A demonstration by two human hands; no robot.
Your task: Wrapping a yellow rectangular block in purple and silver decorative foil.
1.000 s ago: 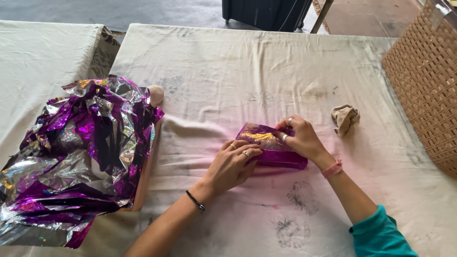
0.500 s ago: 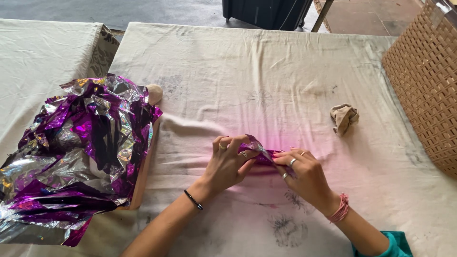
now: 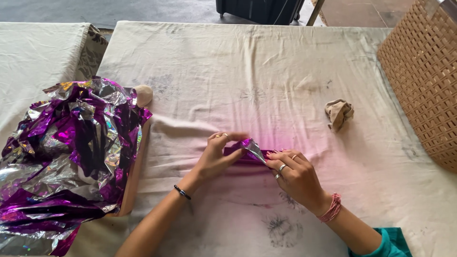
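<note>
Between the fingertips of both hands, near the middle of the cloth-covered table [image 3: 266, 71], lies a small purple foil-wrapped parcel [image 3: 248, 153]. Fingers of the left hand [image 3: 216, 159] close on its left end, while the right hand [image 3: 295, 173] presses curled fingers on its right end, a silver foil flap standing between them. Farther right sits a crumpled beige wad [image 3: 339, 113], then a woven basket [image 3: 423, 76]. Far left, crumpled purple-and-silver foil sheets [image 3: 66, 157] pile up.
</note>
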